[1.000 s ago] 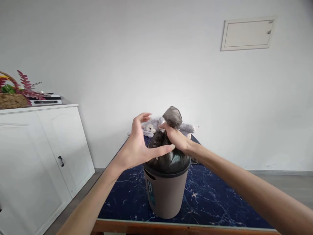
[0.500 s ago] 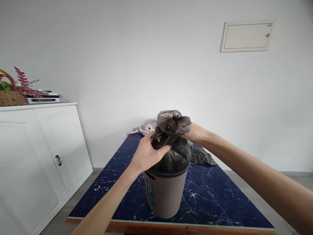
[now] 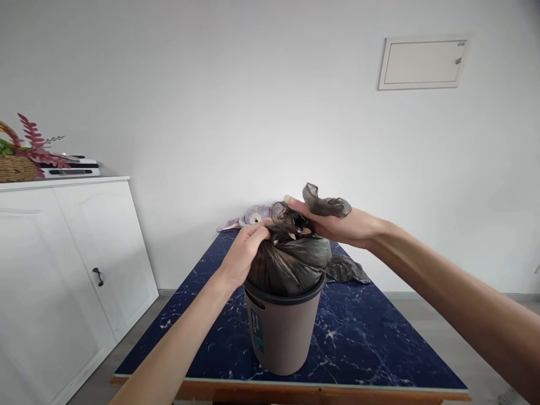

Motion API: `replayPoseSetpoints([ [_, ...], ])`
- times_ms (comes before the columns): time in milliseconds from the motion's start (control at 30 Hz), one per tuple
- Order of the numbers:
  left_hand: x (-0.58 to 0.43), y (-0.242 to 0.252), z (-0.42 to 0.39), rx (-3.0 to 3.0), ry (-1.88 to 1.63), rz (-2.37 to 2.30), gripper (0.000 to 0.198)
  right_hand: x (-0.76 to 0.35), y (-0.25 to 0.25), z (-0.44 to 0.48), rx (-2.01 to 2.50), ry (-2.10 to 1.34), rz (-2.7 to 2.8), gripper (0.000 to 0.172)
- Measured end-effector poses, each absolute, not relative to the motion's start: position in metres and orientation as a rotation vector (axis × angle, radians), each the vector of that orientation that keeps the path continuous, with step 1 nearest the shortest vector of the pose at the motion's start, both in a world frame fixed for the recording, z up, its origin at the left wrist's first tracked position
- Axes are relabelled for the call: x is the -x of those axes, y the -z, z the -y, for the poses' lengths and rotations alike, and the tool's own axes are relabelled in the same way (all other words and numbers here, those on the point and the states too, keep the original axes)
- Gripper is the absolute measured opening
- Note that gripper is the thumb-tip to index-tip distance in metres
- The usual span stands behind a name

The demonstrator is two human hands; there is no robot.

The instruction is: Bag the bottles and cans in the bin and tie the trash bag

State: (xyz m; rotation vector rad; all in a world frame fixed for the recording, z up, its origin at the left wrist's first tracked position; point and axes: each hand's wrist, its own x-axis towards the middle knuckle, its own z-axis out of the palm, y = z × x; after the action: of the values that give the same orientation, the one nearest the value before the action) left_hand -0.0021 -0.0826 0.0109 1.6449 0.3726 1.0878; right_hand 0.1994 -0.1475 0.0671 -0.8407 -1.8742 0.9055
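Note:
A brown plastic bin [image 3: 282,332] stands near the front edge of a dark blue marbled table [image 3: 367,349]. A dark grey garbage bag [image 3: 287,264] bulges out of its top, its neck gathered and twisted. My left hand [image 3: 244,253] pinches the gathered neck on the left side, fingers closed on the plastic. My right hand [image 3: 337,222] is over the bag's top with a loose end of the plastic draped across its fingers, which are curled on the twisted part.
A grey plush toy [image 3: 251,216] lies at the table's far end against the white wall. Another crumpled dark bag [image 3: 348,270] lies behind the bin. A white cabinet [image 3: 63,264] at left carries a wicker basket [image 3: 17,167] with red leaves and a flat white device.
My left hand closed on the bag's neck. My right hand swung round the top from behind and now lies over it, and the bunched top has flattened into a twisted knot with a loose tail.

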Motion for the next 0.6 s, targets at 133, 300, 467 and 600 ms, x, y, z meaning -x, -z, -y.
replayPoseSetpoints([
  [133, 0.003, -0.009, 0.079, -1.483, -1.135, -0.411, 0.009, -0.214, -0.067, 0.153, 0.952, -0.636, 2.095, 0.031],
  [300, 0.002, -0.012, 0.083, -1.587, -1.121, -0.462, 0.016, -0.226, -0.049, 0.142, 1.037, -0.012, 2.271, 0.025],
  [467, 0.000, -0.011, 0.094, -1.732, -1.105, -0.471, 0.016, -0.215, -0.029, 0.132, 1.215, 0.852, 2.183, 0.043],
  [600, -0.003, -0.001, 0.093, -1.736, -1.087, -0.459, 0.031, -0.199, -0.023, 0.128, 1.301, 1.090, 2.021, 0.032],
])
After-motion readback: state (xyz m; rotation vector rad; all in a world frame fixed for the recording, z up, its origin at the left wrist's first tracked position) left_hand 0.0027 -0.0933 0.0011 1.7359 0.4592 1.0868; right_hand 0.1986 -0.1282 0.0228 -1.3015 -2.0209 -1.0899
